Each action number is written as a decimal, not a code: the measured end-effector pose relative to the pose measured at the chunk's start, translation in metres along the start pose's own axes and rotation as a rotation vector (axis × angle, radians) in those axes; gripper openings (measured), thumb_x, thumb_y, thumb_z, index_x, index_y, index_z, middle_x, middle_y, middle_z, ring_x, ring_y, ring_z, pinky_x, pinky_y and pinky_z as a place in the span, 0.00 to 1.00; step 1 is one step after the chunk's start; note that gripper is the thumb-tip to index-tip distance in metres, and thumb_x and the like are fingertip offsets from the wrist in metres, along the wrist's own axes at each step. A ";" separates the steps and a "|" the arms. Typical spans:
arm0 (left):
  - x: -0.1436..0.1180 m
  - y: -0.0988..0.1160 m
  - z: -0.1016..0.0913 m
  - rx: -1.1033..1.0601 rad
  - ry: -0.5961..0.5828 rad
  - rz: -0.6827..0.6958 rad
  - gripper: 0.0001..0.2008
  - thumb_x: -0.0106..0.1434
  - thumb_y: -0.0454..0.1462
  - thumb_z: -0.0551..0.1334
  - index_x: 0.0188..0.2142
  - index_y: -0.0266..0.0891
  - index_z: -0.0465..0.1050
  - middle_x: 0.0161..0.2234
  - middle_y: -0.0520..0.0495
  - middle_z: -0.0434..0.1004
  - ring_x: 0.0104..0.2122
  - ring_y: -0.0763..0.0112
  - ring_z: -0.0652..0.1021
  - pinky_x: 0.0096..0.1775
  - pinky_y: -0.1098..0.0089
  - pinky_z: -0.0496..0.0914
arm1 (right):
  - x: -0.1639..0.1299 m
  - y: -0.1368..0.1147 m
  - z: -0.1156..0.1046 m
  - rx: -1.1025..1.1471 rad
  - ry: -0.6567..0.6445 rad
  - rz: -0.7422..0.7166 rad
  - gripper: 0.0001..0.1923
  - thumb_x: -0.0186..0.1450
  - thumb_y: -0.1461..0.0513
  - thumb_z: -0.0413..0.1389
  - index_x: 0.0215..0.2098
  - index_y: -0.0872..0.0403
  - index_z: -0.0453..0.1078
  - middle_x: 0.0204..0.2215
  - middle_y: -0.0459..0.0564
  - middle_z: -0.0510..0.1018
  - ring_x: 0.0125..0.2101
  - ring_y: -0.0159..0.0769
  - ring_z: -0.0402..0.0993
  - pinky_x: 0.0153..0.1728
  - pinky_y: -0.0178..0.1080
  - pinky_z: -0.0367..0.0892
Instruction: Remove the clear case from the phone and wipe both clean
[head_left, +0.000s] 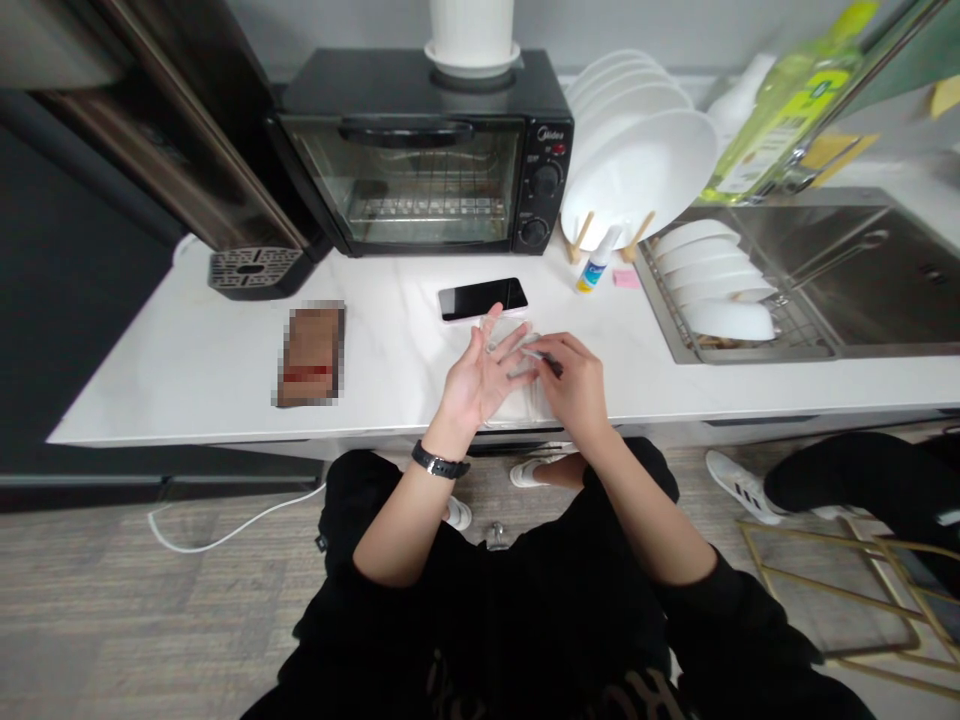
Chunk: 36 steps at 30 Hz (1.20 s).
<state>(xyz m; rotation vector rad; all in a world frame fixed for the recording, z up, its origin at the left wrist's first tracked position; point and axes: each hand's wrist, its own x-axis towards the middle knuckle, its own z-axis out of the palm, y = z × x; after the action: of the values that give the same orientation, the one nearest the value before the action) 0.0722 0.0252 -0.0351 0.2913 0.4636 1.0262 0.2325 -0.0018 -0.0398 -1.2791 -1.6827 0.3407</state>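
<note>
My left hand (484, 375) is turned palm up above the counter's front edge, its fingers spread and nothing gripped in them. Close by its fingertips, my right hand (576, 385) is closed in a pinch. A small dark thing (553, 364) shows at the right fingers, too small to name. Something clear and thin, like plastic film (532, 400), lies behind and between the hands; its outline is partly hidden. Just beyond the left fingers, a phone (484, 299) rests with its dark screen up on the white counter.
Behind stands a black toaster oven (420, 180) with a white pot (472, 40) on top. A blurred brown item (309, 355) lies left. White plates (637, 170), a small spray bottle (595, 268) and a sink (862, 270) are right. Another person's leg (840, 475) shows lower right.
</note>
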 end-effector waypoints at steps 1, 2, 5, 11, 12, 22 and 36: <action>0.000 0.000 0.000 0.012 0.008 -0.006 0.26 0.80 0.51 0.49 0.73 0.59 0.62 0.59 0.40 0.80 0.53 0.56 0.82 0.49 0.55 0.78 | 0.010 0.002 0.003 -0.005 0.016 0.004 0.12 0.69 0.69 0.58 0.43 0.51 0.82 0.42 0.53 0.84 0.43 0.43 0.83 0.46 0.46 0.78; 0.001 0.000 0.000 0.020 0.013 -0.005 0.25 0.80 0.51 0.49 0.73 0.59 0.63 0.56 0.40 0.81 0.51 0.57 0.82 0.49 0.55 0.78 | 0.019 0.003 0.005 -0.009 0.026 0.008 0.12 0.69 0.70 0.58 0.43 0.52 0.82 0.41 0.53 0.84 0.42 0.42 0.82 0.46 0.46 0.77; 0.001 0.000 0.001 0.026 0.007 -0.008 0.24 0.80 0.51 0.48 0.70 0.57 0.66 0.50 0.43 0.82 0.46 0.61 0.83 0.47 0.59 0.78 | 0.040 0.001 0.015 -0.010 0.034 0.011 0.12 0.68 0.70 0.58 0.42 0.52 0.82 0.41 0.52 0.84 0.42 0.42 0.82 0.47 0.46 0.76; 0.003 -0.001 0.002 -0.078 0.084 -0.034 0.21 0.81 0.47 0.49 0.65 0.48 0.72 0.38 0.49 0.82 0.36 0.69 0.82 0.45 0.67 0.77 | 0.047 -0.018 0.035 0.100 0.024 -0.023 0.12 0.69 0.70 0.60 0.42 0.52 0.83 0.42 0.51 0.85 0.44 0.41 0.83 0.49 0.44 0.76; 0.003 -0.002 0.002 -0.105 0.083 -0.010 0.21 0.82 0.45 0.49 0.66 0.47 0.71 0.40 0.49 0.83 0.39 0.70 0.83 0.48 0.68 0.77 | 0.044 -0.022 0.038 0.110 0.008 -0.024 0.12 0.69 0.70 0.60 0.42 0.51 0.83 0.42 0.51 0.85 0.44 0.40 0.83 0.49 0.43 0.76; -0.009 0.000 0.003 -0.014 0.006 0.086 0.27 0.81 0.51 0.48 0.76 0.61 0.54 0.63 0.43 0.78 0.66 0.55 0.76 0.60 0.50 0.74 | -0.025 -0.046 0.026 0.183 -0.220 -0.052 0.12 0.72 0.69 0.58 0.44 0.49 0.82 0.45 0.50 0.85 0.48 0.40 0.83 0.53 0.44 0.77; -0.003 0.000 0.003 0.011 -0.017 0.015 0.26 0.80 0.51 0.47 0.74 0.59 0.60 0.64 0.40 0.77 0.63 0.54 0.78 0.51 0.58 0.77 | -0.020 -0.001 -0.011 0.025 -0.122 -0.070 0.12 0.72 0.67 0.57 0.47 0.49 0.83 0.45 0.53 0.84 0.47 0.43 0.83 0.52 0.48 0.79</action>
<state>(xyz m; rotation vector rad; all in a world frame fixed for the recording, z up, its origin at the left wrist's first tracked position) 0.0728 0.0222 -0.0315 0.3135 0.4524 1.0352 0.2407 -0.0227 -0.0443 -1.1984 -1.8156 0.4030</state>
